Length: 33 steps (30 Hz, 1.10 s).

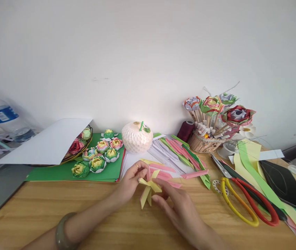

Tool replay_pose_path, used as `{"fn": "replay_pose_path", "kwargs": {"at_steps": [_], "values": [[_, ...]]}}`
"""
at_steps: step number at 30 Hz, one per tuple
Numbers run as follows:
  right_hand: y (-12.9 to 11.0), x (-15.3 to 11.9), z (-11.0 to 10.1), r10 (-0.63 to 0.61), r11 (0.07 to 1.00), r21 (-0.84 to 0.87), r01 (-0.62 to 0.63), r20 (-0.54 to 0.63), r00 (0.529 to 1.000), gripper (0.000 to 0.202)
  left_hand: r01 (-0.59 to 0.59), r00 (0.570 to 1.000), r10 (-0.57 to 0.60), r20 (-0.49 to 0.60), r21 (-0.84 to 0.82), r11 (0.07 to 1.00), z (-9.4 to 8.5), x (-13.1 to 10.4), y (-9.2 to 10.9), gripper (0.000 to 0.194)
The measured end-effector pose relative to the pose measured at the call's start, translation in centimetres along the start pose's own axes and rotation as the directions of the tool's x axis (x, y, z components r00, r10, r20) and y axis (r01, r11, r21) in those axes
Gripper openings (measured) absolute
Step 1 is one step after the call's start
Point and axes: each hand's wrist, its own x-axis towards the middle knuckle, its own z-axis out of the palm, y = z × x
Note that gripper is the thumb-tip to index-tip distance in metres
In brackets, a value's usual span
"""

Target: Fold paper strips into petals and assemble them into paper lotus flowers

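Observation:
In the middle, above the table's front part, a bundle of folded yellow and pink paper strips (146, 195) fans out like a star. My left hand (130, 183) pinches it from the upper left, thumb and forefinger closed on the strips. My right hand (179, 205) holds its right side, the forefinger against a yellow strip and the thumb just below. The fingers partly hide where the strips meet. Just behind the hands lie loose folded pink strips (165, 168).
Finished paper flowers (97, 164) rest on green card (56, 174) at left. Behind stands a foam-wrapped round fruit (137, 140). White strips (163, 152), a basket (205, 143) of paper flowers, scissors (252, 201) and a black tablet (285, 185) lie rightward. A bottle (4, 118) leans far left.

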Motion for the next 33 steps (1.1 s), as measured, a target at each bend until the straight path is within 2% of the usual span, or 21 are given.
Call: {"fn": "replay_pose_path", "kwargs": {"at_steps": [3,6,8,10,12,14,17,19,22,24,26,27,29,31,33], "values": [[-0.1,0.1,-0.4,0.07,0.993,0.101,-0.062,-0.081,0.994,0.025,0.131,0.991,-0.134,0.002,-0.225,0.965,-0.3,0.4,-0.1,0.022],[0.2,0.7,-0.5,0.25,0.952,0.225,-0.207,-0.187,0.95,0.032,0.24,0.97,-0.228,0.08,-0.439,0.866,-0.3,0.5,0.0,0.021],[0.6,1.1,-0.2,0.344,0.912,0.296,-0.282,-0.181,0.922,0.026,0.282,0.958,-0.258,0.121,-0.533,0.798,-0.1,0.5,0.1,0.019],[0.8,1.4,0.0,0.36,0.899,0.327,-0.292,-0.169,0.917,0.033,0.311,0.948,-0.285,0.139,-0.588,0.746,0.1,0.4,0.1,0.016],[1.0,1.5,0.2,0.283,0.937,0.273,-0.216,-0.236,0.93,0.043,0.341,0.935,-0.322,0.147,-0.616,0.71,0.3,0.2,0.0,0.012],[0.9,1.4,0.2,0.133,0.984,0.154,-0.089,-0.305,0.943,0.043,0.358,0.928,-0.338,0.158,-0.629,0.69,0.5,0.1,-0.1,0.012],[0.7,1.3,0.1,-0.049,0.996,0.061,0.067,-0.256,0.966,0.036,0.348,0.935,-0.315,0.163,-0.593,0.726,0.9,-0.1,-0.4,0.014],[0.6,1.2,0.2,-0.099,0.992,0.059,0.113,-0.206,0.974,0.025,0.34,0.937,-0.324,0.129,-0.547,0.765,1.2,-0.2,-0.5,0.017],[0.6,1.1,0.5,-0.142,0.99,-0.034,0.137,-0.221,0.965,0.006,0.345,0.931,-0.361,0.057,-0.467,0.814,1.7,-0.4,-0.5,0.021],[0.5,1.1,0.8,-0.2,0.974,-0.157,0.165,-0.245,0.949,0.007,0.345,0.929,-0.37,0.028,-0.431,0.834,2.0,-0.6,-0.5,0.025],[0.2,1.0,0.7,-0.237,0.962,-0.198,0.19,-0.253,0.938,0.011,0.338,0.933,-0.358,0.04,-0.441,0.831,2.2,-0.7,-0.5,0.027],[0.0,1.0,0.5,-0.217,0.97,-0.165,0.178,-0.26,0.941,0.011,0.336,0.935,-0.348,0.062,-0.464,0.82,2.2,-0.7,-0.5,0.026],[-0.3,1.0,0.0,-0.092,0.996,-0.018,0.091,-0.295,0.951,0.011,0.334,0.939,-0.326,0.11,-0.52,0.787,2.0,-0.5,-0.4,0.021],[-0.2,1.1,-0.5,0.092,0.991,0.124,-0.05,-0.359,0.929,0.018,0.322,0.944,-0.305,0.129,-0.57,0.756,1.6,-0.4,-0.4,0.018],[0.2,1.3,-0.8,0.252,0.96,0.207,-0.186,-0.359,0.899,0.029,0.303,0.949,-0.29,0.122,-0.606,0.736,1.3,-0.2,-0.2,0.017]]}}
